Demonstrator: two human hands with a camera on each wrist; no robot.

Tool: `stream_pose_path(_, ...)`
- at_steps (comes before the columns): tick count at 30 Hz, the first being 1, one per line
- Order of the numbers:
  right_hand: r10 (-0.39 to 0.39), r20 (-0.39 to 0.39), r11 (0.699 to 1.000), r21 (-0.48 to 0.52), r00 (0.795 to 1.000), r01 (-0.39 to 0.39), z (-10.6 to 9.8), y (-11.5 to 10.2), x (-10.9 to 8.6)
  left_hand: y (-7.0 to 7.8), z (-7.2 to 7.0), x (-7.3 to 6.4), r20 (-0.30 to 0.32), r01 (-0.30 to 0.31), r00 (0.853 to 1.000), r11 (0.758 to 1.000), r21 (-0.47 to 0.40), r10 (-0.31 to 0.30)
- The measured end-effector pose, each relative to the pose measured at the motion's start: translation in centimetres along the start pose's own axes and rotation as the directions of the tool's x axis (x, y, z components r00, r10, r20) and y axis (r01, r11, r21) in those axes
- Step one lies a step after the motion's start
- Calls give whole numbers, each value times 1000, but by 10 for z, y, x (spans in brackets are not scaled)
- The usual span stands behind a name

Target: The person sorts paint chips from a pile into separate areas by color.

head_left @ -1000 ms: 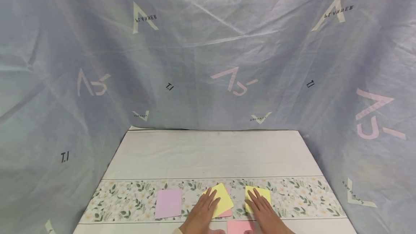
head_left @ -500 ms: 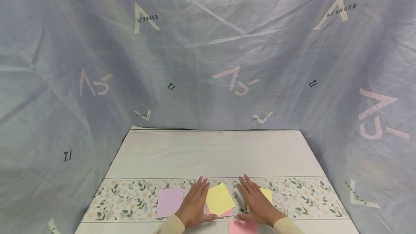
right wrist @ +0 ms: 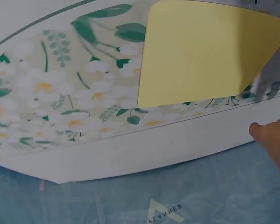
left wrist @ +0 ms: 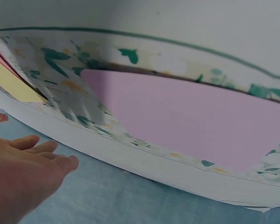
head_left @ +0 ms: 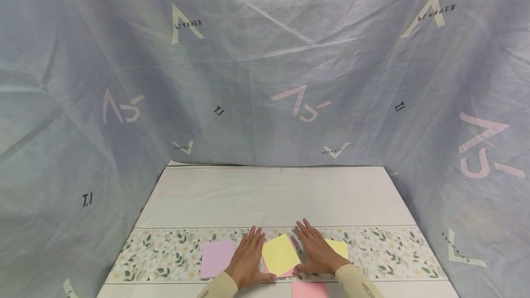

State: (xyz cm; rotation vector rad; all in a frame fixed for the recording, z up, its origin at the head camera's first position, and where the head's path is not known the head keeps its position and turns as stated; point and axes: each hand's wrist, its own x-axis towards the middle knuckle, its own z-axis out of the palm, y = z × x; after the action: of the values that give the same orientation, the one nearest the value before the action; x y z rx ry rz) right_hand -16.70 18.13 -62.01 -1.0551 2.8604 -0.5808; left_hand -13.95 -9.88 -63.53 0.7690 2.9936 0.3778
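Observation:
In the head view, a yellow square card [head_left: 280, 255] lies turned at an angle on top of a pink square card [head_left: 290, 272] at the middle of the flowered strip. My left hand [head_left: 247, 260], fingers straight, stands at the left side of this pair; its thumb reaches toward the near corner. On the opposite side is my right hand [head_left: 315, 251], with extended fingers, its thumb near the pink card's lower right corner. Whether either hand touches the cards, I cannot tell. A second yellow card [right wrist: 196, 51] lies partly behind my right hand. Left of my left hand lies a lilac card [left wrist: 186, 116].
Another pink card [head_left: 309, 290] lies at the near edge of the view, below the right hand. The white table [head_left: 273, 197] carries a flowered band [head_left: 385, 252] across it. Grey printed cloth [head_left: 248, 59] hangs behind and along both sides.
My left hand has come off the middle yellow card to its left side. The right hand has left the right yellow card and moved leftward to the pair. The cards look about where they were.

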Motion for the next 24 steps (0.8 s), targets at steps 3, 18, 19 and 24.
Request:
stream_pose_path(3, 18, 31, 999, 39, 999, -19, -1, 2, 2, 0, 2, 0, -6, 2, 1000, 1000, 9, -1)
stream_pose_path(18, 65, 124, 998, 15, 990, -67, -6, 4, 13, 5, 9, 2, 36, 16, 999, 998, 55, -18)
stream_pose_path(19, 64, 125, 998, 8, 990, -65, -6, 4, 14, 5, 10, 2, 41, 20, 999, 998, 58, -22)
stream_pose_path(24, 71, 154, 997, 6, 985, -73, -7, 4, 19, 4, 16, 5, 58, 23, 998, 997, 69, -27)
